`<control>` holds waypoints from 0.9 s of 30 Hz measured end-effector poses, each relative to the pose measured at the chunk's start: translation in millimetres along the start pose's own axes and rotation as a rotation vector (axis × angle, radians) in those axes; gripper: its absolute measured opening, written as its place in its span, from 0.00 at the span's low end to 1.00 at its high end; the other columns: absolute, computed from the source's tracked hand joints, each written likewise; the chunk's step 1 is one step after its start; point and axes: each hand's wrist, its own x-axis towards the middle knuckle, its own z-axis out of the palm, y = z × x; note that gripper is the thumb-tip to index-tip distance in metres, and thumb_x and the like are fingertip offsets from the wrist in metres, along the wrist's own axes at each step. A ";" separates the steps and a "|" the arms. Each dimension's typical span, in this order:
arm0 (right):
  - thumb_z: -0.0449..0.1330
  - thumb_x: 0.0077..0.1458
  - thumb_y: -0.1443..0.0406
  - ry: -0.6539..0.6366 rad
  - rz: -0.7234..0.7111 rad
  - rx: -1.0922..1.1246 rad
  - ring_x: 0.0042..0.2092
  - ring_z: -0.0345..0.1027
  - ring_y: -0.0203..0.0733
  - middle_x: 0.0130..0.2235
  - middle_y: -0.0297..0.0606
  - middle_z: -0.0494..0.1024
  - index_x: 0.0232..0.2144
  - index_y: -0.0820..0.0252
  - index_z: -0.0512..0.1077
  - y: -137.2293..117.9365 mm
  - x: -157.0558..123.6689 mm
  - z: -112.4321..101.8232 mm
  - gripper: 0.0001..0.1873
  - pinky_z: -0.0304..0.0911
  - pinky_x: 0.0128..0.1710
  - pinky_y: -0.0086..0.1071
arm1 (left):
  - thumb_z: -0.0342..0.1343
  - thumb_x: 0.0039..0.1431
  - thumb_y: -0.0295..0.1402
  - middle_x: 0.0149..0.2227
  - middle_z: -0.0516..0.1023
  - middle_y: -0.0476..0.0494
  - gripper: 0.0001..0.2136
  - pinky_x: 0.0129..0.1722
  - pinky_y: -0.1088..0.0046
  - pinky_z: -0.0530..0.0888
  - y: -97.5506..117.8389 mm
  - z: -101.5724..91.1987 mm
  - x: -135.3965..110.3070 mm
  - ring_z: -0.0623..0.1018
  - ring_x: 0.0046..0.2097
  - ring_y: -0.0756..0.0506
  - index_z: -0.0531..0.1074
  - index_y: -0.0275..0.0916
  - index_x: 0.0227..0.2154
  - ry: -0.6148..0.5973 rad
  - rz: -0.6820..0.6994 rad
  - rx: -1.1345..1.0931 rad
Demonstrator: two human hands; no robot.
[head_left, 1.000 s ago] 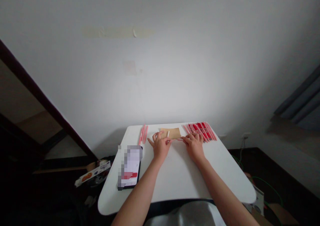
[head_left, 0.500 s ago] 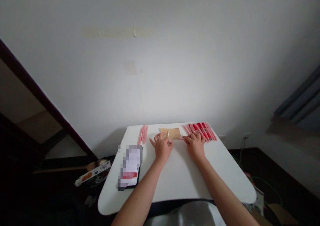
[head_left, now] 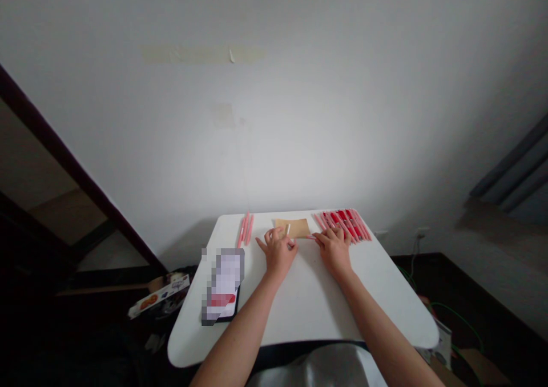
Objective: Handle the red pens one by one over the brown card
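Observation:
My left hand (head_left: 280,256) is curled in front of a brown piece of paper (head_left: 299,227), its fingers bent and closed. A short pale stick-like piece (head_left: 287,228) stands up from its fingers; I cannot make out its kind. My right hand (head_left: 336,253) is beside it, palm down, thumb and fingers pinched on a thin pink pen-like piece (head_left: 311,237) that points toward my left hand. Most of that piece is hidden by the fingers. Just beyond my right hand lies a row of several pink and red pens (head_left: 349,221).
A few pink pens (head_left: 245,230) lie at the back left of the white table (head_left: 308,313). A phone (head_left: 225,287), its screen blurred out, lies left of my left forearm. The wall (head_left: 274,147) rises behind the table's far edge.
My left hand's lower fingers have shifted very slightly to the right. My right hand and the things on the table stay where they were.

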 end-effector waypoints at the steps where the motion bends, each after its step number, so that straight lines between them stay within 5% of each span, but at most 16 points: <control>1: 0.55 0.60 0.65 -0.001 0.000 -0.002 0.47 0.57 0.48 0.38 0.39 0.77 0.40 0.47 0.78 -0.3 0.1 -0.4 0.12 0.42 0.53 0.46 | 0.59 0.53 0.38 0.53 0.72 0.44 0.07 0.60 0.33 0.46 0.3 -0.3 0.0 0.63 0.58 0.37 0.78 0.44 0.24 -0.003 -0.004 -0.003; 13: 0.57 0.59 0.65 -0.010 -0.014 0.044 0.47 0.57 0.47 0.38 0.37 0.77 0.40 0.44 0.78 0.4 -0.2 2.3 0.12 0.42 0.53 0.46 | 0.64 0.48 0.37 0.55 0.69 0.45 0.04 0.62 0.37 0.47 3.8 -5.7 0.5 0.62 0.59 0.38 0.79 0.47 0.29 -0.031 -0.001 -0.046; 19: 0.60 0.57 0.65 -0.029 -0.075 0.058 0.48 0.57 0.46 0.39 0.36 0.76 0.41 0.42 0.78 1.8 -1.0 4.7 0.12 0.44 0.54 0.46 | 0.66 0.46 0.38 0.59 0.66 0.51 0.09 0.59 0.30 0.43 5.3 -6.7 0.3 0.61 0.60 0.37 0.79 0.55 0.33 -0.099 0.051 -0.046; 27: 0.59 0.58 0.64 -0.018 -0.126 0.059 0.48 0.57 0.47 0.40 0.37 0.75 0.38 0.42 0.79 -0.8 -2.0 5.9 0.10 0.44 0.55 0.47 | 0.65 0.48 0.39 0.61 0.65 0.56 0.03 0.58 0.28 0.42 5.4 -5.8 1.5 0.61 0.60 0.36 0.79 0.55 0.29 -0.108 0.075 -0.034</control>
